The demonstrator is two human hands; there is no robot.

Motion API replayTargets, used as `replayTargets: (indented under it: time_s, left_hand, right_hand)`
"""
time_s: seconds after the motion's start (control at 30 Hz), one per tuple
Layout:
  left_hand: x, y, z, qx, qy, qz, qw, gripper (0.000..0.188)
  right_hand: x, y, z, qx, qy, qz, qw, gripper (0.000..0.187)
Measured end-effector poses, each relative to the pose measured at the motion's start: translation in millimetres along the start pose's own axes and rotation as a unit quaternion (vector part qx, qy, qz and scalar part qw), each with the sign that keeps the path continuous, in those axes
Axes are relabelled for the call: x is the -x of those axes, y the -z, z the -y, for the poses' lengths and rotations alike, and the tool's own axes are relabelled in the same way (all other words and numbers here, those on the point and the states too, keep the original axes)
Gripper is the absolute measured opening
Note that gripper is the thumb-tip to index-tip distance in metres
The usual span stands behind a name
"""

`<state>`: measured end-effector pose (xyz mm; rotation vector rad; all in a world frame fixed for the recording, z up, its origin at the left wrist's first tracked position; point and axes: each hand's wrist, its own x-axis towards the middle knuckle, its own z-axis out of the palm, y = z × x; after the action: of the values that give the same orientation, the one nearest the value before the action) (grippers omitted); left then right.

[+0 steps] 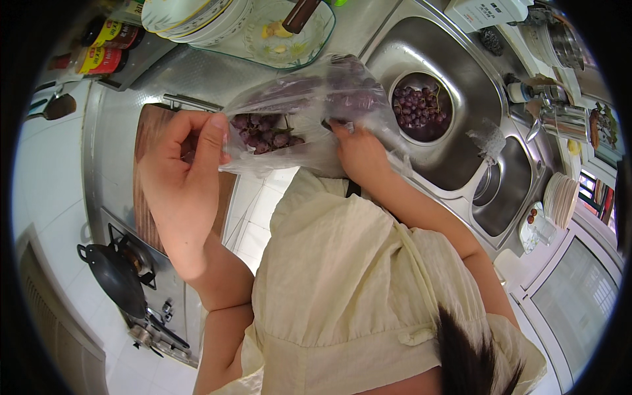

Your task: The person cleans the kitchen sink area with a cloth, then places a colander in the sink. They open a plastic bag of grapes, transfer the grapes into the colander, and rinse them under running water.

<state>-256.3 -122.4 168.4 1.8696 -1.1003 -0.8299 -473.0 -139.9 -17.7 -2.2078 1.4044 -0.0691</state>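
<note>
A clear plastic bag (309,95) with dark purple grapes (266,137) inside hangs between my hands, in front of the counter. My left hand (191,151) pinches the bag's left edge between thumb and curled fingers. On the bag's right side, my right hand (359,148) grips the plastic, its fingertips partly hidden in the folds. More grapes (418,112) sit in a round metal bowl (448,125) in the large sink, to the right of the bag.
Left of the bag lies a wooden cutting board (146,197), with a black wok (113,280) on the stove beyond. Stacked bowls (197,23) and a glass tray (283,62) stand at the back. A smaller sink basin (510,197) adjoins the stacked plates (561,201).
</note>
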Motion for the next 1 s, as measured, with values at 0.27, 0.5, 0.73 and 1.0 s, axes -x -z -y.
replayTargets:
  time_s: [0.27, 0.5, 0.73, 1.0]
  left_hand:
    - [-7, 0, -1, -0.001, -0.002, 0.007, 1.0, 0.014]
    - [-9, -2, 2, 0.003, 0.004, 0.0, 1.0, 0.016]
    - [-20, -6, -3, 0.004, -0.007, 0.023, 1.0, 0.015]
    - [-25, -8, -10, 0.011, -0.012, -0.001, 1.0, 0.015]
  right_hand:
    - [-2, 34, 6, -0.128, -0.015, 0.069, 0.989, 0.026]
    - [46, 136, -53, -0.59, -0.02, 0.156, 0.792, 0.017]
    - [47, 94, -185, -0.55, -0.328, -0.118, 0.759, 0.025]
    - [27, 21, -229, -0.326, -0.392, -0.181, 0.841, 0.037]
